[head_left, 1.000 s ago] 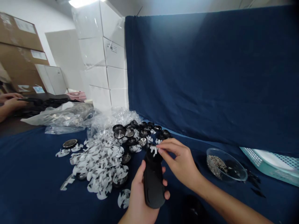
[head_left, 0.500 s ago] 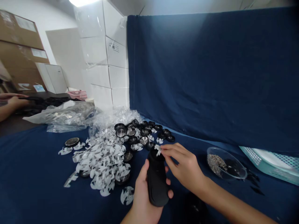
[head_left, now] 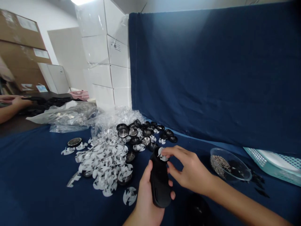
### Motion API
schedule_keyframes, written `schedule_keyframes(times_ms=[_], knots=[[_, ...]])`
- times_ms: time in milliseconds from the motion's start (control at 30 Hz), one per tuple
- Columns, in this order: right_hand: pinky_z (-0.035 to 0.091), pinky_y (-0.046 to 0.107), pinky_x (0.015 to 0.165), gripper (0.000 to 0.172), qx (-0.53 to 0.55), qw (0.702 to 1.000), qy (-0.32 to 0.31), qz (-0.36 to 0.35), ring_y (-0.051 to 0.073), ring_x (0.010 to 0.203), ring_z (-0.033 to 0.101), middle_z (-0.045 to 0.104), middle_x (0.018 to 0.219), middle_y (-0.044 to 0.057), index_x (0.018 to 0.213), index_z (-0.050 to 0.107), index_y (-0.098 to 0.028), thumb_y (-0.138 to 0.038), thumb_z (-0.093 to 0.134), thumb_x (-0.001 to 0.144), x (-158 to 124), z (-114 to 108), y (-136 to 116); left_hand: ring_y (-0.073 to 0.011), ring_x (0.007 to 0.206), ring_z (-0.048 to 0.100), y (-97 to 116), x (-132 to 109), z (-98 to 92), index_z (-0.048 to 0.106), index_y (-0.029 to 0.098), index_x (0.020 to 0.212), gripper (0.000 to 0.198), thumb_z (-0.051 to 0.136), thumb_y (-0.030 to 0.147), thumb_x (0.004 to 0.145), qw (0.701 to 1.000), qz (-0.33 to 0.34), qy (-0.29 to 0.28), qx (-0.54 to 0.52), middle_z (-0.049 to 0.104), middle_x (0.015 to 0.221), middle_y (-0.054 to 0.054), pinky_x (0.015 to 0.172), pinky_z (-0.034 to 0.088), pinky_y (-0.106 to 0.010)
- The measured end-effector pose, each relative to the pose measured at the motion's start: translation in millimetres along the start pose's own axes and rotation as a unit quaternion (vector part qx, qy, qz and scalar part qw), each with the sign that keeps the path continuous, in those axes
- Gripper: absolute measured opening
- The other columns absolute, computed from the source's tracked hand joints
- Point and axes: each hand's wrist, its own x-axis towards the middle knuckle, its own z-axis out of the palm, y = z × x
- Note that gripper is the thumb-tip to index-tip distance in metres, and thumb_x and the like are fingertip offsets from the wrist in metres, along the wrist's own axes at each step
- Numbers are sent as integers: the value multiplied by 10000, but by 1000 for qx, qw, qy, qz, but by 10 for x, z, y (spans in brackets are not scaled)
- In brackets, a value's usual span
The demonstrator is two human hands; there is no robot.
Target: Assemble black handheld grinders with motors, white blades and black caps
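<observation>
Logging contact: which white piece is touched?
The white piece at the far end of the black casing, touched by the right hand; other pieces lie untouched.

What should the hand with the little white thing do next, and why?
Maybe the right hand should gently press the white piece down: it lies at the round end of the black part, fingertips seem to touch it, and the left hand is gripping the black part. I can't tell whether the piece sits flat.

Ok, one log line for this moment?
left hand: holds black casing | right hand: touches white piece | white piece: at casing's far end
</observation>
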Motion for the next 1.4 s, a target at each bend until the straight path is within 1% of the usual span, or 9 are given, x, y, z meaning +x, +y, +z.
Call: schedule_keyframes(times_ms=[100,233,433,733,833,933,1100,1333,1400], knots=[[559,309,779,402,24,999,-35,7,163,902,645,693,976,46,1108,666,-206,-2,436,848,102,-123,15,-165,557,560,2,-10,9,616,163,1057,401,520,518,895,1000,-9,-19,5,655,840,-50,408,424,-285],[527,371,825,344,36,996,-78,-9,181,893,638,717,943,8,1022,723,-266,-46,523,849,217,-235,60,-158,567,555,0,-16,8,620,154,1044,421,510,532,894,999,-25,-33,11,636,860,-54,406,422,-276],[534,286,805,276,52,994,-94,36,148,914,650,716,986,-3,1049,716,-253,-90,573,879,237,-269,43,-157,582,556,-40,-22,-2,611,152,1061,429,511,534,894,999,-33,-38,20,627,903,-58,404,437,-278],[497,236,603,151,26,984,5,174,130,704,629,665,782,-10,859,673,-204,-85,586,826,177,-60,-36,-142,526,537,-82,-42,20,615,126,1036,431,535,522,887,999,-9,-10,45,642,850,-65,392,427,-273],[488,268,641,182,17,986,4,166,144,726,613,662,778,-12,822,670,-213,-66,562,823,177,-102,-68,-140,545,537,-40,-54,38,609,151,1059,412,518,519,899,999,1,-16,40,635,879,-57,402,419,-267],[499,304,748,276,24,992,-31,120,158,831,617,693,851,-13,867,699,-230,-25,517,829,196,-209,-71,-138,548,534,5,-65,58,603,164,1087,412,500,520,907,999,10,-27,37,629,886,-54,411,419,-267],[504,344,783,187,25,994,-78,72,184,846,628,721,842,-9,853,745,-259,-112,632,831,243,-304,-39,-142,535,527,-5,-70,68,612,147,1097,422,496,509,912,998,14,-33,45,630,857,-57,392,420,-269],[479,297,651,134,-19,987,-30,157,166,708,610,682,709,-10,791,741,-243,-153,643,810,271,-151,-81,-152,541,533,-31,-91,90,630,133,1019,420,496,515,910,999,-1,-15,33,650,855,-61,401,422,-285],[446,300,613,159,-42,983,-14,179,168,647,572,627,629,-2,687,706,-224,-220,636,829,260,-102,-91,-153,534,534,-5,-76,90,629,123,992,441,492,533,906,1000,-7,-6,23,648,848,-65,399,414,-291]])
